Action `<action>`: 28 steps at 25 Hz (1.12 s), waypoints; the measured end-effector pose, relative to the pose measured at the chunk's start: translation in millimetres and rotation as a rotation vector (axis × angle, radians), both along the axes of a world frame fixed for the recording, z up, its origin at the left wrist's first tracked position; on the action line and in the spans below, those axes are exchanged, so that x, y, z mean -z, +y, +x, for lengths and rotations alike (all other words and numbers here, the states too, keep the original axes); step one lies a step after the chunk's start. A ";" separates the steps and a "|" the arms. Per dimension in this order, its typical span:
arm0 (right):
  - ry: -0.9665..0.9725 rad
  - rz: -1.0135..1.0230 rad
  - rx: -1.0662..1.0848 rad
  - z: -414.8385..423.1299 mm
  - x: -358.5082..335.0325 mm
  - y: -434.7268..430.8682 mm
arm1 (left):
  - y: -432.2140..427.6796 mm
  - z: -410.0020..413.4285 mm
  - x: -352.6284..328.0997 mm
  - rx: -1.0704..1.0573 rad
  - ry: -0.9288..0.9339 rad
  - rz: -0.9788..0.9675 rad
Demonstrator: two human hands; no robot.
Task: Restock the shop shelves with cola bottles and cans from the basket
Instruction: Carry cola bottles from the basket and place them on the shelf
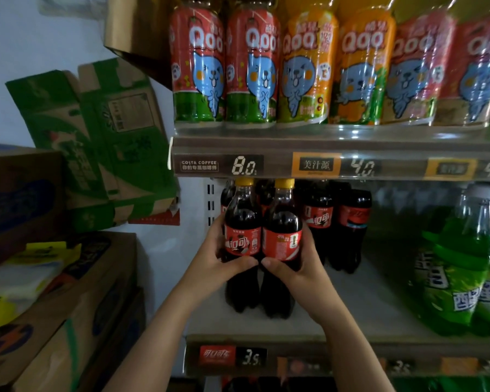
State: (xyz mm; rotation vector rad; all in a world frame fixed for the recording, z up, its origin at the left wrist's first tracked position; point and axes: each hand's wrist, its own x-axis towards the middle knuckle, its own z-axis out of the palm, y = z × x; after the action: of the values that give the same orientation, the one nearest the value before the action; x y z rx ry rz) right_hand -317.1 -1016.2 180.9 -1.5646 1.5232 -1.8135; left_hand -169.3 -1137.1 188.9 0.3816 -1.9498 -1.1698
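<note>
Left hand [210,258] grips one yellow-capped cola bottle [242,244] and right hand [294,267] grips a second [283,244], the two upright and touching, bases on the middle shelf [365,304]. More cola bottles [337,222] stand behind and to the right, green bottles [458,267] further right. Qoo bottles [280,66] line the upper shelf [323,165]; cardboard boxes [68,250] are stacked at left.

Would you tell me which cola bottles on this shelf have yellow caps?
The two front cola bottles held by the hands; the bottles behind show none.
</note>
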 end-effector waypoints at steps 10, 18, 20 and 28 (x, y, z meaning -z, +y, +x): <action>0.035 0.107 0.108 -5.7 2.1 -22.5 | -22.2 -5.5 12.1 -0.180 0.034 -0.038; 0.106 0.168 0.311 -2.4 10.7 -26.4 | -26.3 -3.0 13.8 -0.181 -0.013 0.004; 0.105 0.225 0.226 -5.1 9.6 -21.7 | -26.4 -2.2 13.7 -0.168 -0.008 0.017; 0.103 0.240 0.217 -14.8 16.6 -25.6 | -23.6 1.6 17.7 -0.186 -0.066 0.015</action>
State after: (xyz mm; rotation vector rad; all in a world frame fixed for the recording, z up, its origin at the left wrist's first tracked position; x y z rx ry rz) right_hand -331.9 -1041.9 164.3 -1.4446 1.9445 -1.6016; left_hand -167.7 -1160.7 171.1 0.6030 -1.9172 -1.0641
